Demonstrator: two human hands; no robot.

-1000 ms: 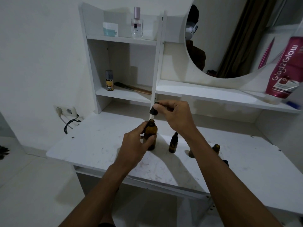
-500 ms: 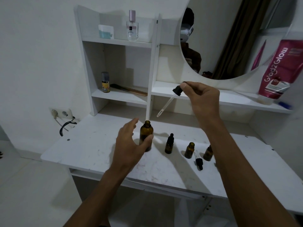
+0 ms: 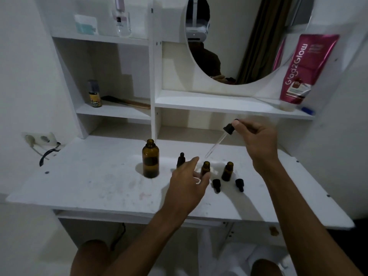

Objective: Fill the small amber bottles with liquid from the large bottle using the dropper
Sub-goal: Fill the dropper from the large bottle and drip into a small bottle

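Note:
The large amber bottle [image 3: 150,158] stands uncapped on the white desk [image 3: 99,186]. Right of it stand three small amber bottles: one capped [image 3: 180,159], two uncapped [image 3: 205,168] [image 3: 227,171]. Two black dropper caps [image 3: 216,184] [image 3: 239,184] lie in front of them. My right hand [image 3: 258,142] pinches the black bulb of the dropper [image 3: 218,142], whose glass tip slants down-left above the middle small bottle. My left hand [image 3: 187,188] hovers open beside the middle small bottle, fingers spread, holding nothing.
White shelves rise behind the desk with a small can [image 3: 94,94], a comb [image 3: 127,102] and a perfume bottle [image 3: 121,18]. A round mirror [image 3: 239,36] and a pink tube [image 3: 302,70] are at the right. A wall socket with cable [image 3: 42,140] is at the left.
My left hand let go of the large bottle and moved right toward the middle small bottle. My right hand carried the dropper out of the large bottle and rightward over the small bottles.

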